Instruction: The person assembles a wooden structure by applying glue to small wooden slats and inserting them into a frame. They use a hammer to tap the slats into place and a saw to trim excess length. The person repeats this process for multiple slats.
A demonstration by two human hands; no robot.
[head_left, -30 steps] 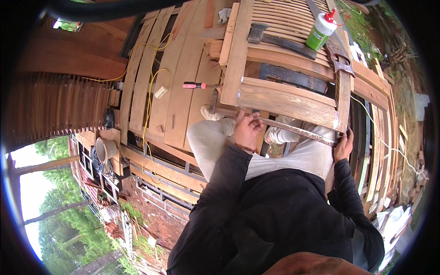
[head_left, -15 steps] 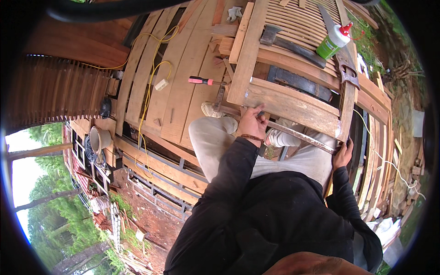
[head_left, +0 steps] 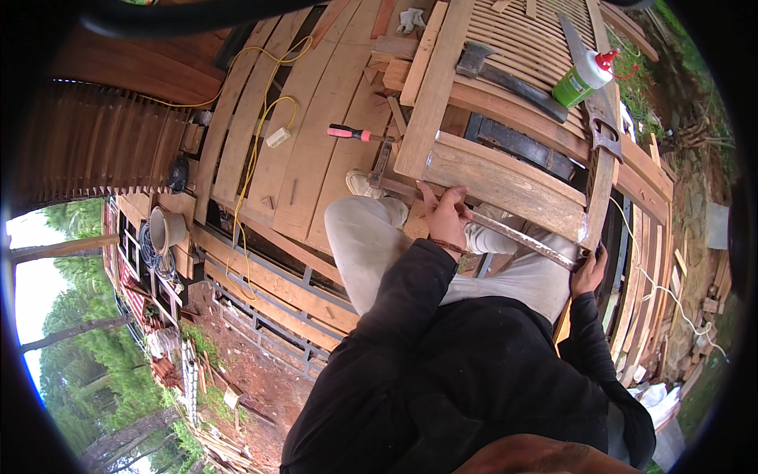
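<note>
A long bar clamp with a rusty, pale-speckled bar runs along the near side of a wooden frame. Its red-and-black handle sticks out to the left, above the deck boards. My left hand has its fingers bent around the bar near the frame's left corner, fingertips close to the board's edge. At the bar's right end, my right hand is closed around the clamp's end by the frame's right corner; some of its fingers are hidden. The bar passes over my light trousers.
On the slatted part of the frame lie a hatchet, a green-and-white glue bottle with a red cap, and a handsaw. A yellow cord with a socket crosses the deck at left. A bucket stands beyond.
My left hand has shifted slightly right and down along the bar, and its fingers have changed position. My right hand stays at the bar's end. The view has tilted a little.
</note>
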